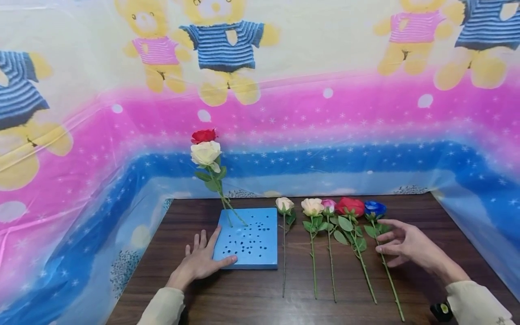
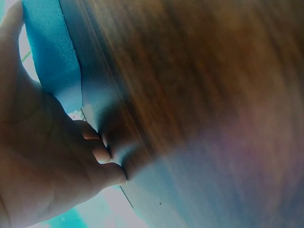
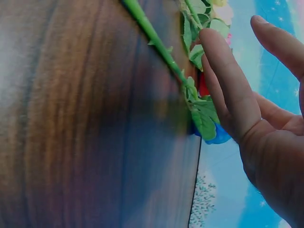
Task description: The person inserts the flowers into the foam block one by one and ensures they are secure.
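A blue foam block [image 1: 260, 260] full of small holes lies on the table. My left hand [image 1: 198, 264] rests against its left side, thumb on the top and the other fingers spread. Two stems stand tilted in the block, a white rose [image 1: 205, 153] in front of a red rose [image 1: 204, 135]. At the right end of a row of loose flowers lies a blue rose [image 1: 374, 208]. My right hand [image 1: 412, 247] hovers beside its stem [image 3: 154, 38], fingers parted and slightly bent. In the right wrist view nothing is gripped; whether a fingertip touches the leaves cannot be told.
Between block and blue rose lie a small cream rose [image 1: 285, 205], a peach rose [image 1: 312, 207], a pink rose [image 1: 328, 206] and a large red rose [image 1: 350, 206]. Their stems point toward the front of the dark wooden table [image 1: 243, 298]. A patterned cloth [image 1: 300, 158] hangs behind.
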### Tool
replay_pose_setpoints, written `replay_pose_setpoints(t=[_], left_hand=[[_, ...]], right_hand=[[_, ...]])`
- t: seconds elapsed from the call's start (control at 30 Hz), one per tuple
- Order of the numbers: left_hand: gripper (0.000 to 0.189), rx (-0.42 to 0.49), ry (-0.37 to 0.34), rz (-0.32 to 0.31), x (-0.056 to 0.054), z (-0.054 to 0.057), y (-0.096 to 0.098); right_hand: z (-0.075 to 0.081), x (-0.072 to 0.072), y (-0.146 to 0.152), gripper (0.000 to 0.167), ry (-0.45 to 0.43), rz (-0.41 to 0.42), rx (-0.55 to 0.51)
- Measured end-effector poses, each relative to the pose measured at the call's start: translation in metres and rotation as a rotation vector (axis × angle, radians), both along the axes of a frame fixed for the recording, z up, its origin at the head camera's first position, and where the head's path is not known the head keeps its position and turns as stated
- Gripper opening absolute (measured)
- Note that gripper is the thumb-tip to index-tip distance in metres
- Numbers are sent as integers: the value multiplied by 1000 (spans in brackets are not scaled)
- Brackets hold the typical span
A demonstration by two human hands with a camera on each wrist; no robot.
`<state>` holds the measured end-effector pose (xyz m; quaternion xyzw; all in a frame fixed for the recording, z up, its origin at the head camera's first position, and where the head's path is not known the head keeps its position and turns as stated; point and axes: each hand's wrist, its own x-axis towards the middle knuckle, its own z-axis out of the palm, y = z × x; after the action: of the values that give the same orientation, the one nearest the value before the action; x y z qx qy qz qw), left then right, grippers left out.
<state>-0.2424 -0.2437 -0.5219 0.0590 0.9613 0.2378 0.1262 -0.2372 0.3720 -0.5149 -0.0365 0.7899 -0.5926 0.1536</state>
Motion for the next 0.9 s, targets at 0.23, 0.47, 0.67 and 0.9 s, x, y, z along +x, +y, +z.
replay_pose_setpoints(t=[0.23,0.47,0.67,0.9], left_hand=[[119,-5,2,2,0,-1,0],[119,-5,3,-1,-1,-1,0],[119,-9,7,1,-2,-2,0],[119,-15,15,0,-2,-3,0]], right_hand=[[-11,6,0,104,-24,-9,72],[-18,7,-3,105,-15,-50,177],[-18,9,-3,104,-21,-56,235],[-18,9,-3,105,-38,-30,294]])
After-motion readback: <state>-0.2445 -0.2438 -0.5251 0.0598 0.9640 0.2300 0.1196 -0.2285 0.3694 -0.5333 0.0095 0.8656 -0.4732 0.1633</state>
